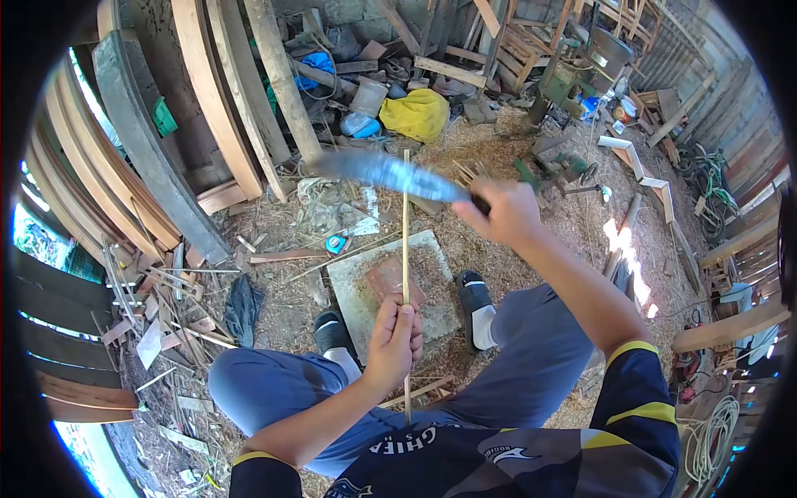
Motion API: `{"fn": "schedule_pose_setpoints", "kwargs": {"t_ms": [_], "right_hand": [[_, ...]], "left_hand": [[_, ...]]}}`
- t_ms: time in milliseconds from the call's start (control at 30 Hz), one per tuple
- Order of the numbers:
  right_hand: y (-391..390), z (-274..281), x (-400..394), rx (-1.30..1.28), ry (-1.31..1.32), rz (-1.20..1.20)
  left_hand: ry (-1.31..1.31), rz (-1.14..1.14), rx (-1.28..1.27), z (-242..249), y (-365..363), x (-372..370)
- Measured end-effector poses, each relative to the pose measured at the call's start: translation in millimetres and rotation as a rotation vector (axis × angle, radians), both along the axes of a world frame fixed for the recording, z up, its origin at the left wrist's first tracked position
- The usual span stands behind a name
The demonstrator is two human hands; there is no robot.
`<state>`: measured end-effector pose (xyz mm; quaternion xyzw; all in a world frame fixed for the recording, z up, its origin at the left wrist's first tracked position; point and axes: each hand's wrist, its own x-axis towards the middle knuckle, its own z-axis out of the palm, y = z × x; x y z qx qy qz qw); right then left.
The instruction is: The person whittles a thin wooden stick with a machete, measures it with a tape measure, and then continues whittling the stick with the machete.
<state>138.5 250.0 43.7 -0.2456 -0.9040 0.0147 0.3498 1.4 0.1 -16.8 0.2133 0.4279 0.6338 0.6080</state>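
Observation:
My left hand (393, 344) is wrapped round a thin pale wooden stick (406, 241), which points away from me and runs back through the fist toward my lap. My right hand (505, 214) grips the handle of a machete (390, 176). Its broad blade, smeared by motion, reaches to the left and overlaps the far part of the stick in this view. Below the stick, between my feet, a reddish block (386, 278) rests on a grey square slab (344, 278).
A blue tape measure (335, 243) lies left of the slab. Wood scraps (170, 303) litter the ground at left, under leaning planks (217, 95). Farther back are a yellow cloth bundle (415, 114) and a green machine (564, 83). Coiled cable (712, 436) hangs at right.

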Motion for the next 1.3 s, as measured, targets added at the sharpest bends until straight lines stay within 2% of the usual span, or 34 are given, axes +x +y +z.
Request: {"fn": "schedule_pose_setpoints", "kwargs": {"t_ms": [133,267,300,400,433,533,567,700,833,933,1067,1167,1300], "right_hand": [[-36.8,-3.0,-1.8,0.053,-0.193,0.283],[-29.6,4.8,-2.6,0.206,-0.241,0.260],[-15.0,3.1,-4.8,0.085,-0.142,0.264],[23.1,11.0,1.0,0.079,-0.153,-0.104],[21.7,13.8,3.2,0.112,-0.111,-0.040],[9.3,10.8,-1.7,0.103,-0.229,-0.102],[11.7,12.2,-5.4,0.195,-0.156,-0.085],[32.4,16.6,1.6,0.303,-0.112,0.020],[2.6,13.8,0.4,0.206,-0.264,0.106],[20.1,14.6,2.8,0.181,-0.275,0.041],[64.2,19.3,19.2,-0.062,-0.054,-0.495],[33.5,22.2,26.2,-0.139,0.043,-0.356],[-18.4,18.2,7.5,-0.081,-0.060,0.015]], "left_hand": [[0.036,0.016,-0.005,-1.9,1.6,0.5],[-0.024,-0.006,0.003,0.0,-1.6,1.7],[-0.032,-0.009,0.021,-0.1,-2.3,0.6],[-0.100,-0.047,-0.022,2.4,4.2,-6.1],[-0.121,-0.056,-0.045,-0.7,4.3,-6.2],[-0.170,-0.037,-0.067,-7.5,6.3,-8.1],[-0.182,-0.019,-0.054,-7.4,6.0,-7.8],[-0.134,0.009,-0.084,-2.6,2.7,-1.2],[-0.109,0.027,-0.078,-4.1,1.9,0.2],[-0.113,0.029,-0.069,-1.8,-4.5,-2.1],[-0.116,-0.027,-0.031,0.7,-10.2,3.9],[-0.144,-0.043,-0.020,-4.2,-4.9,-4.7],[-0.175,-0.062,-0.001,-3.5,-2.6,-15.0]]}}
